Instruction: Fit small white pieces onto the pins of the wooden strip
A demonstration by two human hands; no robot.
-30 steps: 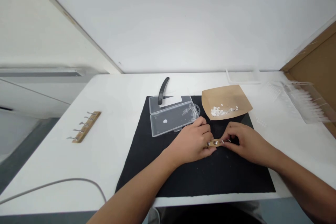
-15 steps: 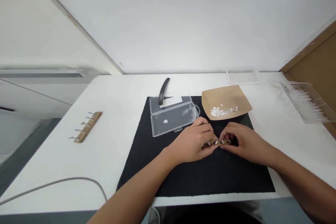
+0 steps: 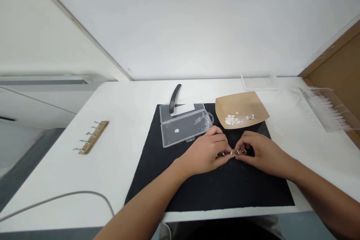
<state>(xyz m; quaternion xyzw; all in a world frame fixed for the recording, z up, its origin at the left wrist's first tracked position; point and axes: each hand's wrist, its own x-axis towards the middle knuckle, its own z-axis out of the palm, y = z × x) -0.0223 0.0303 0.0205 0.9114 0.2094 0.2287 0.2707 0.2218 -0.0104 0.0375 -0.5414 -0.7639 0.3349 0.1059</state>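
A small tan strip with metallic pieces [image 3: 234,153] is pinched at its ends by the left hand [image 3: 206,152] and right hand [image 3: 258,151], above a black cloth mat [image 3: 208,191], right of the frame's lower centre.

Looks like a small craft workspace: set up at a plain white desk [image 3: 135,101] against a bare white wall [image 3: 197,26], with a black cloth mat [image 3: 197,195] by the front edge, a brown paper tray [image 3: 239,103] of small white pieces farther back, and a clear plastic case [image 3: 326,110] near the far right corner.
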